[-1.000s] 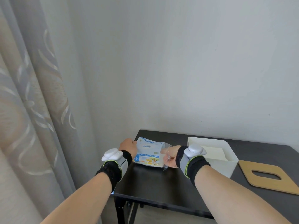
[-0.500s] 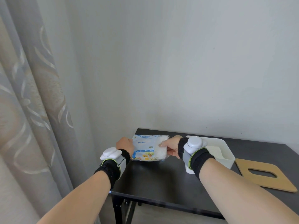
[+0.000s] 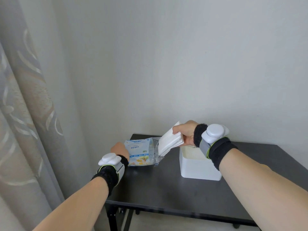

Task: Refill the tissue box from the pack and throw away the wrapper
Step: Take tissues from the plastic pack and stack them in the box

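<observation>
My right hand [image 3: 185, 133] is clenched around one end of the stack of tissues [image 3: 170, 142]. The stack is tilted, its high end in my grip and its low end still inside the torn mouth of the wrapper [image 3: 141, 152]. I judge this is the pull-out step: the stack is mostly free but not fully clear of the plastic.

My left hand [image 3: 119, 151] holds the closed end of the wrapper, on the side away from my right hand. The fingers are hidden behind the pack, so I read it as a pinch or clamp from the posture alone. The reason seems plain: anchoring that end keeps the plastic from trailing along with the tissues.

The tissue box [image 3: 198, 165] stands open just below and in front of my right wrist, so the stack has only a short way to travel once free. Its lid is not in view. Something pale lies inside, but I cannot tell whether it is leftover tissue or the box's floor.

The box and the pack share a dark table [image 3: 166, 189] beneath both forearms; a curtain [image 3: 25, 114] hangs beyond my left arm.

Next move, as I judge it: lift the low end clear, level the stack, lower it flat. Risk: loose sheets fanning or snagging on the crinkled plastic. No bin is visible for the wrapper.
</observation>
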`<action>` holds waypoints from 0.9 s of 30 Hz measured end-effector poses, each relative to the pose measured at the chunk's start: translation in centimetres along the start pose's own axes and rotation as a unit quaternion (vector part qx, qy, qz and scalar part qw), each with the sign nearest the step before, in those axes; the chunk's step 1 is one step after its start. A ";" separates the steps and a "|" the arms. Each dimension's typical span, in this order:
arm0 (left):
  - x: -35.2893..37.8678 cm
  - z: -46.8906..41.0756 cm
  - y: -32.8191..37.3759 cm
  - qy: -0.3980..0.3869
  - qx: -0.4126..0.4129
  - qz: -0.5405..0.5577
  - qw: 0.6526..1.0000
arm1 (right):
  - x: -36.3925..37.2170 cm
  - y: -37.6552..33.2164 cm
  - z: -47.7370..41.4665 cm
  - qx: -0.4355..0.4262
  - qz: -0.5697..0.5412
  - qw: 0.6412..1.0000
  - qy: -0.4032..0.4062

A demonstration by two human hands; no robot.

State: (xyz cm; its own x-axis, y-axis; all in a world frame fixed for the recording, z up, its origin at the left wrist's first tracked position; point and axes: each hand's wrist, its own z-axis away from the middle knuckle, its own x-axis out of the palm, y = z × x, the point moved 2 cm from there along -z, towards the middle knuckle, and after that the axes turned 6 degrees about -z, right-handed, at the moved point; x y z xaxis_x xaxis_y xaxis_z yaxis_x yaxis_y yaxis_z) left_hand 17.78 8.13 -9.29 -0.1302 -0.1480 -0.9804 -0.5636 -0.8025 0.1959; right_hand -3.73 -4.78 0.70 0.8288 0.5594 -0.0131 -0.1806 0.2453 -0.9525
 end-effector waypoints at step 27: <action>-4.7 6.6 13.4 -0.192 0.105 0.583 0.782 | -7.4 -2.0 3.3 -0.020 0.009 1.000 -0.013</action>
State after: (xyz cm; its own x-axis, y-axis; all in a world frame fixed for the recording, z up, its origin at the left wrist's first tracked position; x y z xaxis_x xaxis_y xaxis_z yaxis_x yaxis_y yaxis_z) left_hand 5.42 1.88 -1.87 -0.8686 -0.4918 -0.0609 0.0055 -0.1325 0.9912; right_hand -11.23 -6.79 3.72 0.8119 0.5833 -0.0239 -0.1742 0.2029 -0.9636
